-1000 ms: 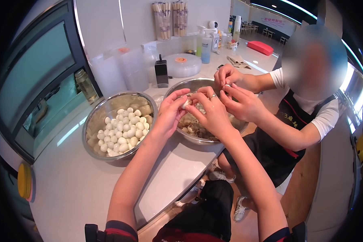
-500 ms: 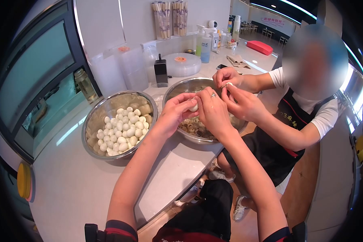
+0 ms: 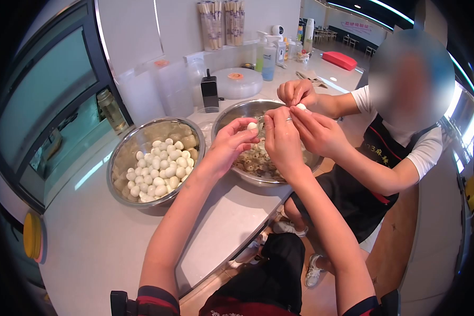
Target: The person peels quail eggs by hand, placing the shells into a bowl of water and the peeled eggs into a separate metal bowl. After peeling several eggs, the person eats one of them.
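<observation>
My left hand (image 3: 230, 143) pinches a small peeled quail egg (image 3: 252, 126) between thumb and fingertips. Just to its right, over the same bowl, my right hand (image 3: 282, 139) has its thumb and fingers pressed together; whatever lies between them, if anything, is hidden. Beneath both hands stands a steel bowl (image 3: 312, 164) with speckled quail eggs (image 3: 253, 162) and bits of shell. A second steel bowl (image 3: 122, 152), on the left, holds a heap of peeled white eggs (image 3: 158, 169).
Across the bowl a co-worker's hands (image 3: 321, 129) hold another white egg (image 3: 300, 107), very near my right hand. Behind the bowls are a black box-shaped device (image 3: 210, 92), round plastic lids (image 3: 239, 84) and pump bottles (image 3: 268, 62). The counter edge (image 3: 237, 240) runs in front.
My right hand has drawn apart from my left, and the egg in my left fingers now shows more fully. The co-worker's hands have shifted slightly around their egg.
</observation>
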The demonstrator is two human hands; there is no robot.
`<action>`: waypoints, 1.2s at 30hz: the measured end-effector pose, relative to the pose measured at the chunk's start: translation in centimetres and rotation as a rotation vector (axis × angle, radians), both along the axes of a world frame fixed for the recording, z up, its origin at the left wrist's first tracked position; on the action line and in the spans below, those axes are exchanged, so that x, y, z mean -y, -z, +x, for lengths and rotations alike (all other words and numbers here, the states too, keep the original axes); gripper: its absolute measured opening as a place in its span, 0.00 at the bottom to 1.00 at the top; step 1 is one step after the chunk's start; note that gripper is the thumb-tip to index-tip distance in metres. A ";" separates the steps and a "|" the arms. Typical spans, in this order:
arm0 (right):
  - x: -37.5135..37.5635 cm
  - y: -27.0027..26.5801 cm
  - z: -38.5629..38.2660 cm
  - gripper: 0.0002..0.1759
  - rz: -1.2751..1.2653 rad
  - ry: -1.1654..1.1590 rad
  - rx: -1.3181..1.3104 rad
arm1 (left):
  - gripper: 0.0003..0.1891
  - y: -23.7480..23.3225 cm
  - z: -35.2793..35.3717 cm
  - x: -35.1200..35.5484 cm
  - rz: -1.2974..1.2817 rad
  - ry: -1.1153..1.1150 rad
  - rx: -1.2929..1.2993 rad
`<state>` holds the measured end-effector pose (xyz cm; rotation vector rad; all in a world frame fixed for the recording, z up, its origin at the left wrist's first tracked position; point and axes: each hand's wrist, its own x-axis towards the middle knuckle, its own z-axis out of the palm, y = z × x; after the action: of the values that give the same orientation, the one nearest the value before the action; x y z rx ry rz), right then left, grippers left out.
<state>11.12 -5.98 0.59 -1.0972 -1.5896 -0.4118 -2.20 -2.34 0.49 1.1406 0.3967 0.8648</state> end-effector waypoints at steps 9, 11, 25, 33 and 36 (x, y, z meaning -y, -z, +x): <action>0.4 -0.1 0.0 0.03 0.030 0.006 -0.015 | 0.10 0.1 0.1 0.2 0.050 -0.036 -0.057; 0.3 0.1 -0.1 0.03 0.000 -0.011 -0.032 | 0.10 0.0 0.2 0.1 0.079 -0.020 -0.103; 1.0 2.7 1.1 0.06 -0.711 0.187 0.376 | 0.13 1.6 3.2 -7.2 0.979 0.122 -1.377; 0.9 2.7 0.9 0.07 -0.803 0.284 0.480 | 0.13 1.1 5.7 -7.8 1.210 0.000 -1.682; 1.0 2.3 0.9 0.07 -0.865 0.283 0.437 | 0.13 2.4 6.1 -9.2 1.224 0.000 -1.695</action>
<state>12.03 -6.97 -1.75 -2.0058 -2.0755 -0.1322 3.92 6.84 -1.93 2.8954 1.2973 -0.2397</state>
